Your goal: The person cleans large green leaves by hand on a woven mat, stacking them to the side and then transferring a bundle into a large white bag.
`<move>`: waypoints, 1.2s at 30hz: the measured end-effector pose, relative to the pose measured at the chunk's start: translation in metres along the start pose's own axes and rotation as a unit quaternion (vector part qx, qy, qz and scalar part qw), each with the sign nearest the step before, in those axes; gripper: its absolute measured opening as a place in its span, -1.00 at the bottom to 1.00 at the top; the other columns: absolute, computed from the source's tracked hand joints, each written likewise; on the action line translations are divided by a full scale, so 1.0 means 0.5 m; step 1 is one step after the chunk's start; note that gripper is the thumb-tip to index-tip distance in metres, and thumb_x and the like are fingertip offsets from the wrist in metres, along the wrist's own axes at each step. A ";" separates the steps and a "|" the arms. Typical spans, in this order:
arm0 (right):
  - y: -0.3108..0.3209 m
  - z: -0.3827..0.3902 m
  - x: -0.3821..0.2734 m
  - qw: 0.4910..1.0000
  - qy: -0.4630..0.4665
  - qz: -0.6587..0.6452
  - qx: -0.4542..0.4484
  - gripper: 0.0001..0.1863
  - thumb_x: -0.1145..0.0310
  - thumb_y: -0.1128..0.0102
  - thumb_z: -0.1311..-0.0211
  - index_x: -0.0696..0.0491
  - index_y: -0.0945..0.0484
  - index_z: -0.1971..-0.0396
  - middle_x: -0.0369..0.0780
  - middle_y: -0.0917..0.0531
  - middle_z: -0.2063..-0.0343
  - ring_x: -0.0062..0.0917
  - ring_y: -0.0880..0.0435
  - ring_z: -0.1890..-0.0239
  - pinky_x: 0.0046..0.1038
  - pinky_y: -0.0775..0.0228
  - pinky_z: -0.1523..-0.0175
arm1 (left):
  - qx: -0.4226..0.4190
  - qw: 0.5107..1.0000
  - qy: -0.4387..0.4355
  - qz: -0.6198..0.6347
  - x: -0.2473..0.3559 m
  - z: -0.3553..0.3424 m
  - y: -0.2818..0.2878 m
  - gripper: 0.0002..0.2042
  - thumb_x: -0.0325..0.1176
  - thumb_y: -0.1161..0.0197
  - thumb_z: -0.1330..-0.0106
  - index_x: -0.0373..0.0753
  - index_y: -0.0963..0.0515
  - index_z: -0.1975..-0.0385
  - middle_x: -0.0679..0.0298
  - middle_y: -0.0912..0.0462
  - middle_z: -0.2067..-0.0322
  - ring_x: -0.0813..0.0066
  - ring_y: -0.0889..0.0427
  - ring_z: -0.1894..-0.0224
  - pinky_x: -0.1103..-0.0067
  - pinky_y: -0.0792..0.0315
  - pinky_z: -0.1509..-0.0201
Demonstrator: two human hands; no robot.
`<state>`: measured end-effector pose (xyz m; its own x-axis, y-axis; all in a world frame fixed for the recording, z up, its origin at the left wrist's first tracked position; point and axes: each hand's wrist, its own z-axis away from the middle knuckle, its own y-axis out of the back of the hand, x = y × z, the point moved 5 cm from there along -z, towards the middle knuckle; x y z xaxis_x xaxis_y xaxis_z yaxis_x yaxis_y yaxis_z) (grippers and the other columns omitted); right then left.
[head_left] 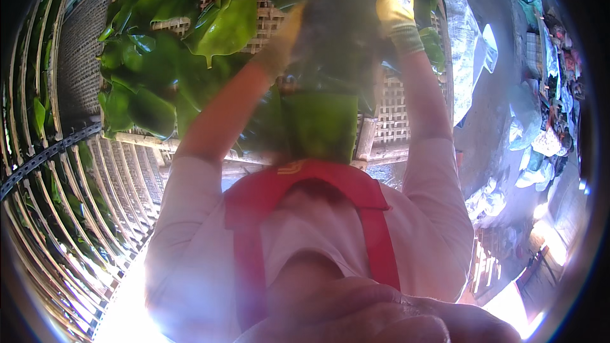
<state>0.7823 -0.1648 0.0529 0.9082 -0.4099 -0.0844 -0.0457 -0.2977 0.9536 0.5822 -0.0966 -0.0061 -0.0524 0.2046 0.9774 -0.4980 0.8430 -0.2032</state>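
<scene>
My left hand (287,33), in a yellow glove, is smeared by motion at the left edge of a large, dark green, blurred sheet-like thing (340,32). Its fingers are partly hidden there. At that thing's right edge is my right hand (396,7), also in a yellow glove, with its fingers curled; what they grip is hard to make out. A brighter green, straight-sided panel (323,126) shows between my forearms, just in front of my chest. Broad glossy green leaves (225,25) lie to the left on a woven bamboo tray (391,105).
A slatted bamboo rack (121,178) with leaves behind it stands at the left, with a dark perforated metal strip (47,157) across it. White plastic sheeting (462,38) lies beyond the tray's right edge. Plastic bags and mixed items (546,117) are heaped at far right.
</scene>
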 end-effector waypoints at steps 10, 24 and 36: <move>0.120 0.207 -0.233 0.952 0.282 -0.109 0.048 -0.49 0.27 -0.15 0.08 -0.06 -0.45 0.00 -0.08 -0.46 -0.01 -0.26 -0.45 -0.01 -0.24 -0.37 -0.01 | 0.026 0.969 -0.137 -0.206 0.087 0.090 0.054 -0.65 -0.30 -0.06 -0.21 -0.14 -0.39 -0.02 0.21 -0.53 0.22 0.26 -0.52 0.17 0.32 -0.41 0.06; 0.044 0.235 -0.220 0.798 0.104 -0.587 -0.095 -0.53 0.33 0.15 -0.26 0.26 -0.29 -0.13 -0.07 -0.49 0.04 -0.41 -0.49 -0.02 -0.44 -0.29 -0.20 | -0.034 0.997 0.011 0.062 0.077 0.174 0.114 -0.79 -0.45 -0.11 -0.14 -0.27 -0.47 0.21 0.21 -0.55 0.33 0.34 -0.55 0.25 0.42 -0.50 0.16; 0.031 0.285 -0.181 0.042 -0.203 -0.948 -0.242 -0.52 0.27 0.24 -0.38 0.14 -0.16 -0.24 -0.11 -0.41 -0.11 -0.40 -0.46 -0.09 -0.43 -0.22 -0.26 | -0.093 0.967 -0.026 0.234 0.109 0.214 0.002 -0.52 -0.45 -0.03 -0.34 -0.22 -0.16 -0.26 0.23 -0.42 -0.10 0.39 -0.40 -0.16 0.45 -0.35 -0.20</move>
<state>0.6403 -0.2555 0.0339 -0.9974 -0.0563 -0.0455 0.0517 -0.1145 -0.9921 0.4861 -0.1378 0.0529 -0.2804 0.5649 0.7761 -0.2456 0.7393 -0.6269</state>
